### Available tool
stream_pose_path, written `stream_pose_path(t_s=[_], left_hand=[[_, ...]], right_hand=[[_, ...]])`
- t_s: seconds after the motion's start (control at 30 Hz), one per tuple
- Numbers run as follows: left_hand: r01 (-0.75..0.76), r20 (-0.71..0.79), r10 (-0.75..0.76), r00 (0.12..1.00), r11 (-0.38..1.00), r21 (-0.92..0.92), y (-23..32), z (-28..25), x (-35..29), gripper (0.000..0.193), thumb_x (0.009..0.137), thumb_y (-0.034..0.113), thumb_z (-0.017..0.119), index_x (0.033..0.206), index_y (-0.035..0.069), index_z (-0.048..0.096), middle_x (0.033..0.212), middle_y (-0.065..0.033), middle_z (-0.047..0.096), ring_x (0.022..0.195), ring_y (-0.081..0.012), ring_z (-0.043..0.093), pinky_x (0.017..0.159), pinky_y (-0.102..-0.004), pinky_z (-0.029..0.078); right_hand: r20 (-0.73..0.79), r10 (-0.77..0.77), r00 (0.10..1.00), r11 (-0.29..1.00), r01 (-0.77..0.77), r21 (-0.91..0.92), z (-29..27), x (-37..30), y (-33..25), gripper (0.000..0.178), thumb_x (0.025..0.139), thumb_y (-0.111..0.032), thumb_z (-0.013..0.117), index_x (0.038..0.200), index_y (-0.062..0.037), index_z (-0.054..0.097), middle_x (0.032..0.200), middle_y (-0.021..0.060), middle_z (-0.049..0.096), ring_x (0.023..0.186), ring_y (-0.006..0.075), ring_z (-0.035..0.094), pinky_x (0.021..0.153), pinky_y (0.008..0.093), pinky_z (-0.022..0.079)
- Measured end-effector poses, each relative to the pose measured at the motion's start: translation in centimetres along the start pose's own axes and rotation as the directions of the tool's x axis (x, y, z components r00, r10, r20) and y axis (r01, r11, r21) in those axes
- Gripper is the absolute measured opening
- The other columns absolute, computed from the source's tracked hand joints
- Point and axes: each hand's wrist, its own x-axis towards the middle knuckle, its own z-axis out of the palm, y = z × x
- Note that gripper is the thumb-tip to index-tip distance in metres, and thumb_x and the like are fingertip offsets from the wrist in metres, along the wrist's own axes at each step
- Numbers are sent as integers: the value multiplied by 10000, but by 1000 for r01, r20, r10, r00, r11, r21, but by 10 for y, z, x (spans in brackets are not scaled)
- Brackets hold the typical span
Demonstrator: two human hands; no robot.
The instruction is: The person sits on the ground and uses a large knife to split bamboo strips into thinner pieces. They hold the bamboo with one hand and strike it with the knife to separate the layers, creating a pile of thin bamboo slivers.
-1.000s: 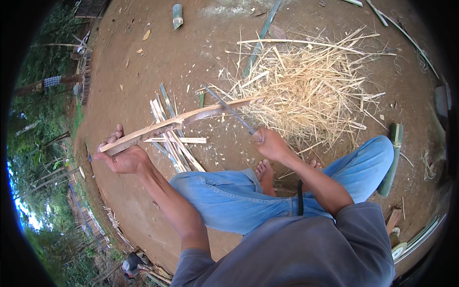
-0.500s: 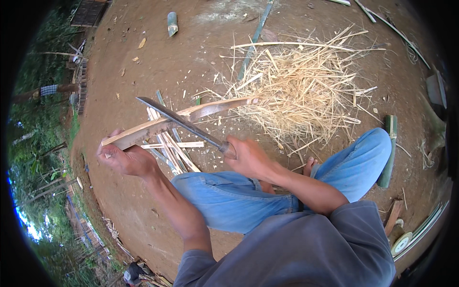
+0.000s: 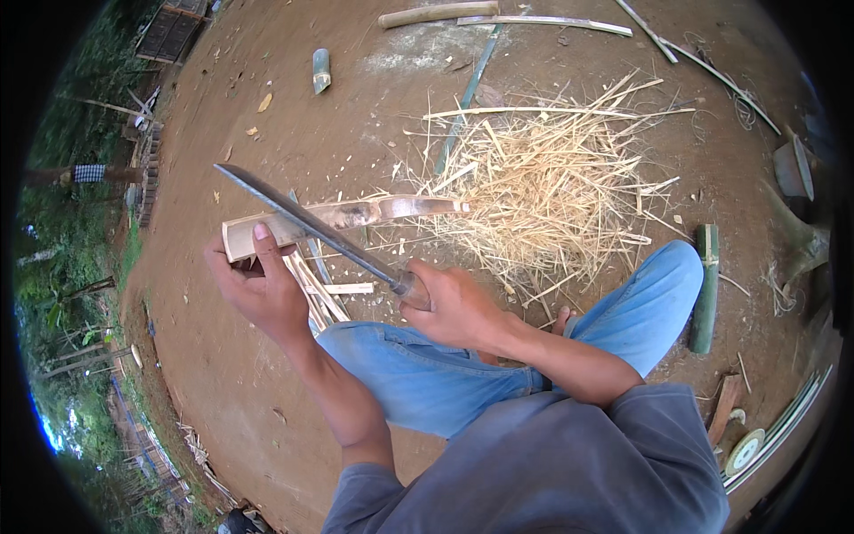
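Closest in, the person's bent legs in blue jeans (image 3: 409, 374) are spread on the near side of a heap of pale shavings (image 3: 551, 187). Over them, nearer than the heap and to its left, the right hand (image 3: 458, 304) is closed firmly round the handle of a long knife (image 3: 342, 246), whose dark blade slants away leftward from the heap. Well left of the heap, the left hand (image 3: 276, 298) is partly closed on one end of a split bamboo piece (image 3: 334, 216), thumb on its pale upper face and fingers bent underneath. That piece stretches toward the heap, its other end at the heap's left edge; the blade crosses over it, and whether the two touch cannot be told. Right of the heap and nearer, a green bamboo tube (image 3: 705, 289) lies just beside the knee; left of the heap lie split sticks (image 3: 322, 290). A narrow green strip (image 3: 467, 98) runs past the heap's far left side. Beyond the heap, farthest off, are a pale pole (image 3: 438, 14) and a whitish strip (image 3: 544, 22).
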Motion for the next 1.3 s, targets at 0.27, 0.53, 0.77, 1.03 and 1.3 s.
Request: stream_pose_path(t_s=[0.27, 0.53, 0.77, 1.03, 1.3], left_hand=[[40, 19, -39, 999, 999, -33, 50, -10, -5, 179, 935, 92, 601, 972, -41, 488, 903, -129, 583, 748, -145, 630, 581, -257, 598], [29, -4, -29, 1000, 998, -61, 63, 4, -2, 219, 938, 107, 608, 1037, -54, 499, 909, -125, 579, 761, -142, 627, 590, -252, 593], [27, -35, -27, 999, 1000, 15, 53, 19, -32, 222, 941, 89, 595, 1069, -55, 485, 905, -139, 586, 768, -158, 637, 592, -262, 599], [27, -46, -26, 999, 999, 26, 20, 35, -57, 337, 932, 106, 620, 1174, -82, 482, 972, -169, 574, 807, -194, 632, 614, -294, 614], [-4, -25, 6, 1000, 998, 58, -29, 38, -64, 305, 927, 107, 625, 1153, -57, 501, 962, -158, 577, 803, -195, 632, 626, -296, 618]], right_hand=[[-12, 301, 954, 953, -300, 34, -19, -16, 16, 183, 824, -141, 616, 879, 21, 552, 653, 160, 581, 599, 224, 619, 581, 408, 478], [-31, 261, 965, 960, -256, 110, -30, -12, 35, 166, 793, -122, 613, 906, -6, 579, 692, 228, 611, 635, 401, 620, 619, 445, 483], [-41, 156, 987, 986, -153, 67, -37, -27, 41, 184, 781, -101, 609, 922, 10, 570, 650, 213, 588, 588, 366, 612, 616, 437, 496], [4, 133, 991, 990, -133, 40, -29, -12, 81, 228, 759, -80, 620, 961, 19, 583, 688, 205, 631, 648, 354, 665, 650, 437, 518], [7, 180, 984, 984, -180, -1, -14, 10, 109, 163, 776, -85, 608, 920, -13, 584, 685, 205, 618, 621, 297, 644, 609, 406, 502]])
